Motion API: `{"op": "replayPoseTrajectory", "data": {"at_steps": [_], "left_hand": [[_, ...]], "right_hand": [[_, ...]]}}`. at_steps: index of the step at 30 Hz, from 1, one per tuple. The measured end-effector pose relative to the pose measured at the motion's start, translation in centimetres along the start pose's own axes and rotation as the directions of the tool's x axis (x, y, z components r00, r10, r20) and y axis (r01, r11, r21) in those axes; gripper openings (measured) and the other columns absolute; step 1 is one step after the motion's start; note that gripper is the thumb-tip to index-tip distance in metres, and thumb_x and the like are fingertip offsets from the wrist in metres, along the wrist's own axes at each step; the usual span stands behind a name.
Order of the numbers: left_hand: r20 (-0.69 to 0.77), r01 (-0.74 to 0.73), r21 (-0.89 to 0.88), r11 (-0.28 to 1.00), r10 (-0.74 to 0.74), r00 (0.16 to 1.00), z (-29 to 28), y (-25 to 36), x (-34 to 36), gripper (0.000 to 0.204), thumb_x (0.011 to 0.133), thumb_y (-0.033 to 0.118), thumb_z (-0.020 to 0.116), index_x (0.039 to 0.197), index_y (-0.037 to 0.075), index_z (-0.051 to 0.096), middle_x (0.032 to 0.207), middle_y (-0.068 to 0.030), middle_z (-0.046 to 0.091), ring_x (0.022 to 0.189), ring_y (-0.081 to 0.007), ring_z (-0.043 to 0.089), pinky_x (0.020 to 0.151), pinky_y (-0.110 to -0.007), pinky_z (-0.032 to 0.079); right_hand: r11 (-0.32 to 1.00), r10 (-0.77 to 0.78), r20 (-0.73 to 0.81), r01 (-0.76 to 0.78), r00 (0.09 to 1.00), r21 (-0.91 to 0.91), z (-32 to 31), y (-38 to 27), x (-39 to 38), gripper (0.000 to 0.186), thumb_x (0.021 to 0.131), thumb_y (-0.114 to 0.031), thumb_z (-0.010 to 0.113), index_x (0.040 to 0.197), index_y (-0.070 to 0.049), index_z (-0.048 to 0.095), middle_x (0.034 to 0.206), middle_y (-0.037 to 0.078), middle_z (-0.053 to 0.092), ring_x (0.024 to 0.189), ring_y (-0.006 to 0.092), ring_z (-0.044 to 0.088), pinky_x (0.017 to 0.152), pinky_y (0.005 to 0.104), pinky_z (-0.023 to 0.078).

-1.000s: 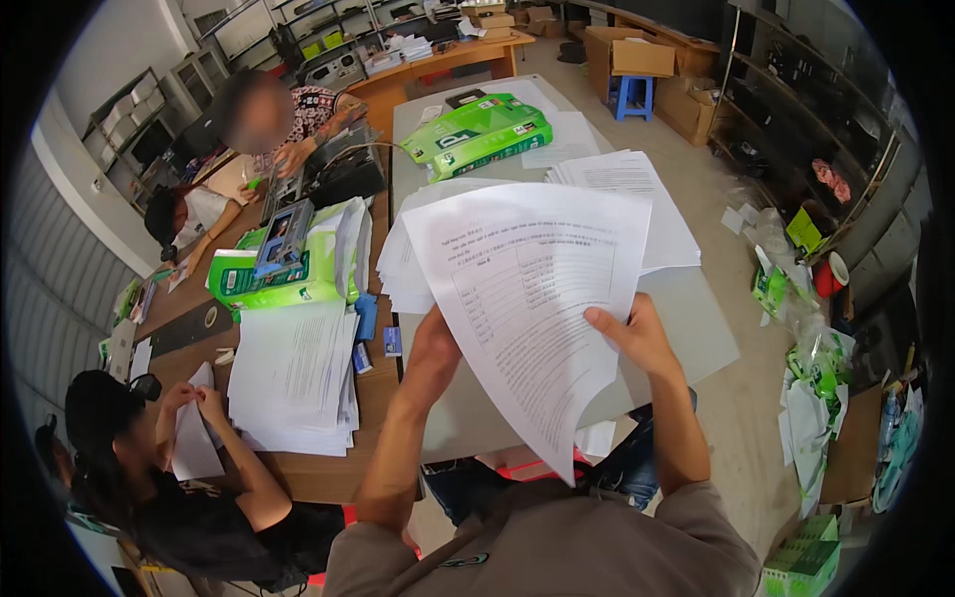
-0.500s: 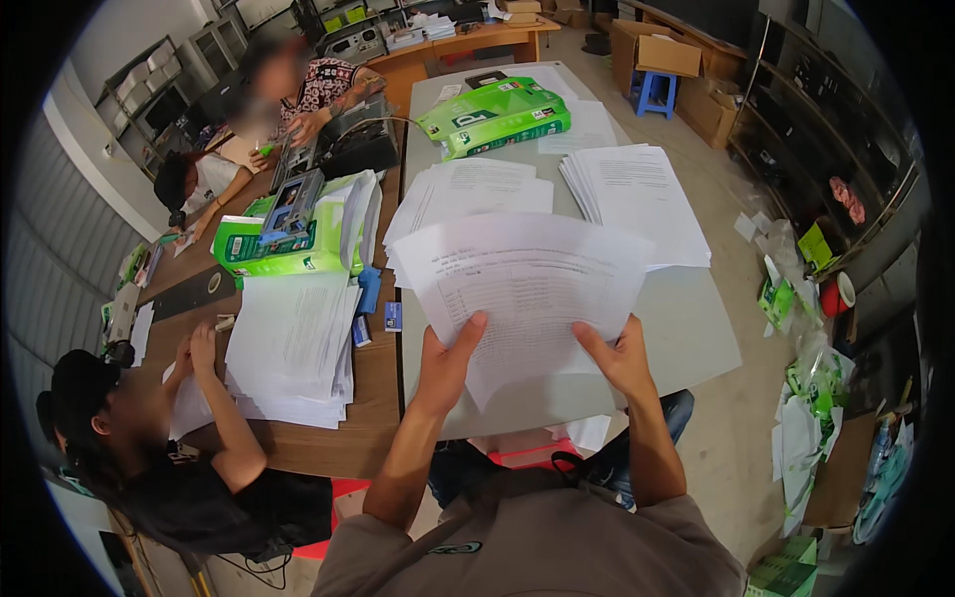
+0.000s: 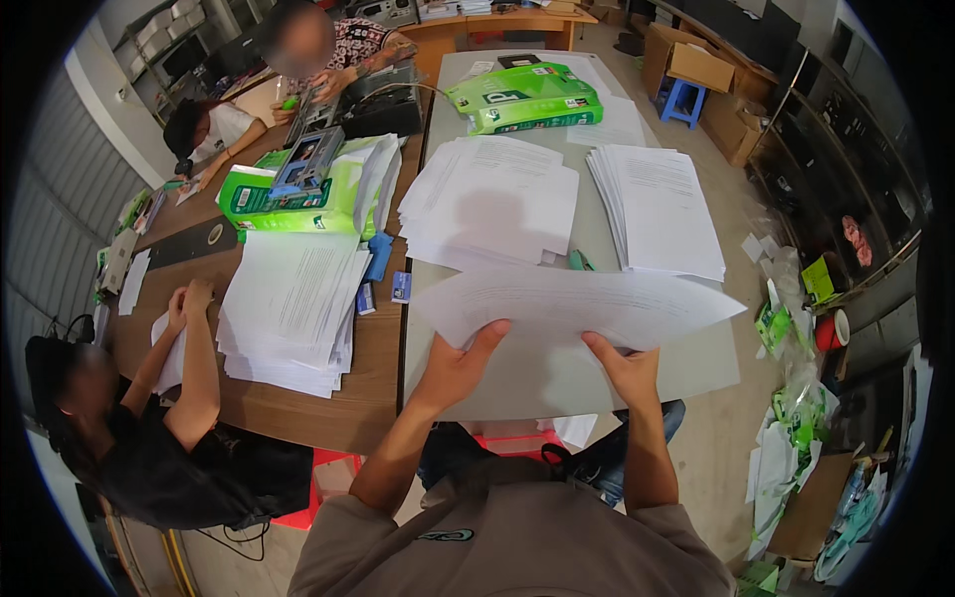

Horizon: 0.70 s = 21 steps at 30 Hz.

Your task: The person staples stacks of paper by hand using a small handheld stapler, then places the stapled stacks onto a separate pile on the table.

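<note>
The printed paper (image 3: 587, 303) has just tipped from near upright, with its face toward you, to a shallow, wide band, its right corner flaring out to a point; its print is now so foreshortened that it barely reads, while the left stack of sheets (image 3: 487, 199) and the right stack of sheets (image 3: 667, 209) lie in fuller view beyond it, with a small green object (image 3: 581, 261) between them; for the work in hand, that leaves the paper level enough to handle by its near edge, apparently over the near part of the grey desk (image 3: 696, 366); your left hand (image 3: 460, 368) and right hand (image 3: 625, 370) share the grip, each pinching that edge with the thumb on top and the fingers largely hidden beneath; your thumbs slant inward, well apart; both forearms reach forward, the left forearm (image 3: 398, 463) angling inward and the right forearm (image 3: 652, 453) standing straighter; you cannot tell how many sheets you hold.
</note>
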State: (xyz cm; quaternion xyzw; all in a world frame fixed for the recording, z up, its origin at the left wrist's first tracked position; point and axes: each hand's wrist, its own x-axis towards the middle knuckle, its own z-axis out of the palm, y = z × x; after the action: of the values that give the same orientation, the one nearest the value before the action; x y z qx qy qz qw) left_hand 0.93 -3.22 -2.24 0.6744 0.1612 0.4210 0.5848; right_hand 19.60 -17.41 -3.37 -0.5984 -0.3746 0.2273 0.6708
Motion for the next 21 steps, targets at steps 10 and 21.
{"op": "replayPoseTrajectory", "data": {"at_steps": [10,21], "left_hand": [[0.154,0.095,-0.027,0.995,-0.09,0.984,-1.8,4.7,1.7,0.031,0.102,0.019,0.057,0.123,-0.004,0.058,0.104,-0.0075,0.066,0.1,-0.0124,0.058,0.089,-0.029,0.046],[0.028,-0.157,-0.155,0.975,0.163,0.986,1.1,10.0,4.4,0.019,0.1,0.013,0.058,0.11,-0.003,0.058,0.1,-0.0069,0.065,0.093,-0.0102,0.059,0.086,-0.027,0.047]], "right_hand": [[0.998,0.062,-0.097,-0.059,0.993,0.034,0.0,1.8,-2.2,0.045,0.08,-0.002,0.079,0.12,0.005,0.059,0.113,0.011,0.064,0.102,0.0199,0.061,0.092,0.0333,0.048],[0.988,0.077,-0.154,-0.054,0.985,0.146,0.2,3.3,-5.7,0.049,0.08,0.0,0.079,0.122,0.003,0.056,0.116,0.01,0.062,0.106,0.0186,0.059,0.096,0.0328,0.046]]}}
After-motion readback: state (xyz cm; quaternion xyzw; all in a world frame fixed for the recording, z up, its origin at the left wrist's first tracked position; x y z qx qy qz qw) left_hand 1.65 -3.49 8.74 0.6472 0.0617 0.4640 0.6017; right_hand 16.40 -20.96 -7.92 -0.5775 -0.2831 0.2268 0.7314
